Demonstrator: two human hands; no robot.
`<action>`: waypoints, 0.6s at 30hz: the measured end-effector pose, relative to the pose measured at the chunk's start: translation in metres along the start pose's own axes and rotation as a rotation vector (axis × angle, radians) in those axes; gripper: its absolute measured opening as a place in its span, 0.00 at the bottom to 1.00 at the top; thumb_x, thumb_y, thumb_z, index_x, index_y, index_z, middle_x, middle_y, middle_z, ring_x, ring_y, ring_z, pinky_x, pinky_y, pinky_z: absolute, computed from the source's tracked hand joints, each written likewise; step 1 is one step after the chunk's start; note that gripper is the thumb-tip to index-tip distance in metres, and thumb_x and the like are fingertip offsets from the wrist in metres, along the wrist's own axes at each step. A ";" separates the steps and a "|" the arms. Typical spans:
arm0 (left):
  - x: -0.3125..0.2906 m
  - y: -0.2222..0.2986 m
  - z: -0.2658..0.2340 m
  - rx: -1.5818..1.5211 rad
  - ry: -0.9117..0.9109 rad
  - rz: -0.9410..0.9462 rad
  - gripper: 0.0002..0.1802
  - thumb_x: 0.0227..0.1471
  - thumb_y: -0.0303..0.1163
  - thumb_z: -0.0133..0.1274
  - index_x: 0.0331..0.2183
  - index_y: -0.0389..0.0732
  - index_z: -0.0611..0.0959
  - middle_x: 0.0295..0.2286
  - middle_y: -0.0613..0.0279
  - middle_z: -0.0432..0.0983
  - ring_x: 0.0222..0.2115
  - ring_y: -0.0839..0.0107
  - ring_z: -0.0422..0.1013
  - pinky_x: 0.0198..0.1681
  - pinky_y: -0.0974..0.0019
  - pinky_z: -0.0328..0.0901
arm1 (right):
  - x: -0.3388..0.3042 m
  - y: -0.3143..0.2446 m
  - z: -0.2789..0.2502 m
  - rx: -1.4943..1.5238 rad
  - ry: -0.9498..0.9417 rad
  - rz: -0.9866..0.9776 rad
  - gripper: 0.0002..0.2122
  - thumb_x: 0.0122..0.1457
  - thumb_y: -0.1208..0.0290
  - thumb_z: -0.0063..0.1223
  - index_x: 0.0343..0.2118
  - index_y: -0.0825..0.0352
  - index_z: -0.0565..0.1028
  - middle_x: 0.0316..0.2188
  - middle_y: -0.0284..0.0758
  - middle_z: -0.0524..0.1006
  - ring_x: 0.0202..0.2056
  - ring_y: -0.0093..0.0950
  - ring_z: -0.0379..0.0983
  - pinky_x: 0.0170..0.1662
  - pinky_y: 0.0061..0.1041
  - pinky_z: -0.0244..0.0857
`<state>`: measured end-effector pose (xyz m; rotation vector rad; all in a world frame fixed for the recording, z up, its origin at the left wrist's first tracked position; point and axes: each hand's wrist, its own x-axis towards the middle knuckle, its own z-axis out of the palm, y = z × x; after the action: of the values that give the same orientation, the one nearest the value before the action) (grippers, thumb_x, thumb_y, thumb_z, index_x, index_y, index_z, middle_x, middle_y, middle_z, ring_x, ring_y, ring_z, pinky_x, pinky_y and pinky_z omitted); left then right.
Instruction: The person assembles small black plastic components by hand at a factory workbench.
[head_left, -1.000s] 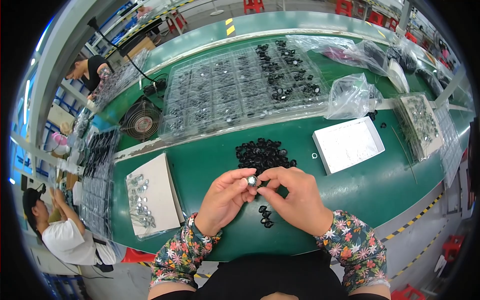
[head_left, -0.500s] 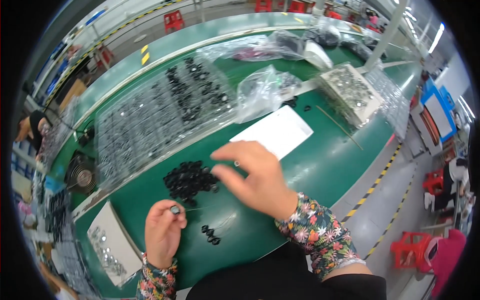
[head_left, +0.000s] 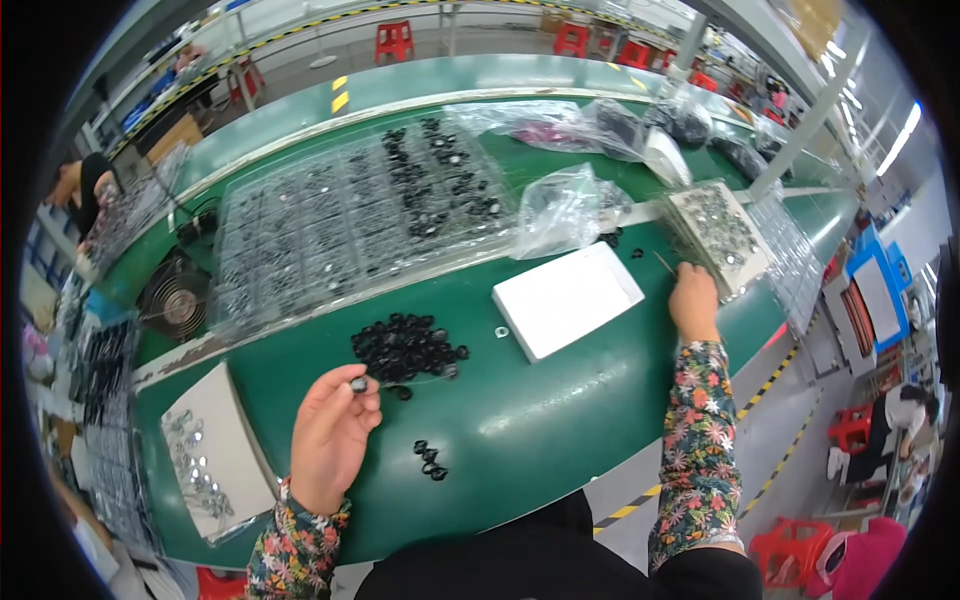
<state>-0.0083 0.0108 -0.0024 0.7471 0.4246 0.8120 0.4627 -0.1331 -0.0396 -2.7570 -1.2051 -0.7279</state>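
My left hand (head_left: pixel 332 437) pinches a small round piece (head_left: pixel 359 384), dark with a silvery face, between thumb and fingers. A fine, pale thread or wire runs from it toward the right. Just beyond lies a pile of small black round parts (head_left: pixel 402 345). Several more black parts (head_left: pixel 430 460) form a short row nearer me. At the right, my right hand (head_left: pixel 694 302) is closed on a thin tan stick (head_left: pixel 662 262), beside a pale block (head_left: pixel 762 262) covered with clear glinting pieces. Most of the stick is hidden under the hand.
A white box (head_left: pixel 570 300) stands mid-table, a small pale ring (head_left: pixel 501 332) beside it. Behind are a clear compartment tray (head_left: pixel 300 235) of parts and plastic bags (head_left: pixel 565 205). A pale board (head_left: pixel 240 440) with clear pieces lies left; a fan (head_left: pixel 178 300) stands behind it.
My right hand has moved from above the middle of the table to the far right, onto the stick. The left hand still holds the round piece. The view has shifted.
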 end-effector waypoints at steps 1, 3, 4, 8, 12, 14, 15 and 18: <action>0.002 -0.002 -0.001 -0.044 -0.037 0.000 0.14 0.59 0.29 0.46 0.46 0.34 0.75 0.37 0.56 0.74 0.35 0.72 0.70 0.37 0.69 0.66 | 0.004 0.007 0.003 -0.037 -0.014 -0.012 0.03 0.54 0.77 0.44 0.30 0.68 0.71 0.28 0.46 0.75 0.32 0.43 0.75 0.35 0.38 0.70; 0.005 -0.003 -0.001 -0.140 -0.045 -0.036 0.15 0.59 0.28 0.46 0.46 0.33 0.74 0.38 0.55 0.76 0.36 0.70 0.72 0.39 0.67 0.67 | 0.011 0.018 -0.003 -0.043 -0.072 -0.112 0.04 0.52 0.79 0.44 0.32 0.68 0.68 0.24 0.46 0.76 0.29 0.45 0.76 0.32 0.42 0.70; 0.008 -0.005 -0.002 -0.161 -0.054 -0.053 0.15 0.60 0.28 0.45 0.47 0.33 0.74 0.38 0.54 0.76 0.36 0.70 0.72 0.40 0.67 0.68 | 0.013 0.023 -0.006 0.009 -0.131 -0.111 0.06 0.51 0.80 0.45 0.33 0.68 0.67 0.24 0.49 0.76 0.30 0.47 0.75 0.33 0.44 0.69; 0.004 -0.001 -0.006 -0.179 -0.025 -0.050 0.14 0.60 0.29 0.46 0.47 0.34 0.74 0.39 0.55 0.76 0.36 0.71 0.73 0.41 0.69 0.69 | 0.013 0.010 -0.019 0.220 -0.189 -0.170 0.08 0.45 0.82 0.47 0.31 0.68 0.68 0.25 0.50 0.75 0.31 0.51 0.72 0.34 0.47 0.64; 0.006 -0.002 -0.003 -0.182 -0.042 -0.039 0.14 0.59 0.28 0.47 0.46 0.34 0.74 0.40 0.55 0.76 0.38 0.71 0.73 0.41 0.69 0.69 | 0.001 0.015 -0.034 0.574 0.057 -0.011 0.07 0.48 0.83 0.49 0.31 0.69 0.73 0.24 0.40 0.73 0.27 0.35 0.71 0.31 0.32 0.65; 0.006 -0.006 0.002 -0.165 -0.050 -0.051 0.14 0.59 0.28 0.47 0.46 0.34 0.74 0.40 0.55 0.76 0.38 0.70 0.74 0.41 0.69 0.69 | -0.005 -0.016 -0.056 0.918 0.327 0.056 0.07 0.54 0.84 0.47 0.36 0.71 0.74 0.29 0.33 0.72 0.26 0.20 0.68 0.29 0.19 0.62; 0.006 -0.007 0.001 -0.123 -0.076 -0.047 0.14 0.59 0.27 0.48 0.46 0.34 0.75 0.41 0.55 0.76 0.39 0.70 0.74 0.41 0.69 0.69 | -0.010 -0.046 -0.081 1.042 0.315 -0.023 0.06 0.55 0.84 0.46 0.35 0.71 0.74 0.29 0.33 0.71 0.26 0.19 0.67 0.29 0.17 0.61; -0.001 -0.002 -0.002 -0.050 -0.114 -0.020 0.13 0.58 0.25 0.48 0.45 0.35 0.75 0.41 0.55 0.76 0.39 0.71 0.73 0.41 0.69 0.69 | -0.039 -0.143 -0.150 1.190 0.252 -0.341 0.03 0.56 0.84 0.47 0.31 0.71 0.73 0.28 0.33 0.70 0.27 0.19 0.66 0.28 0.16 0.59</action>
<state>-0.0091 0.0101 -0.0051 0.7377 0.3084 0.7544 0.2791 -0.0943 0.0563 -1.4756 -1.3993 -0.1965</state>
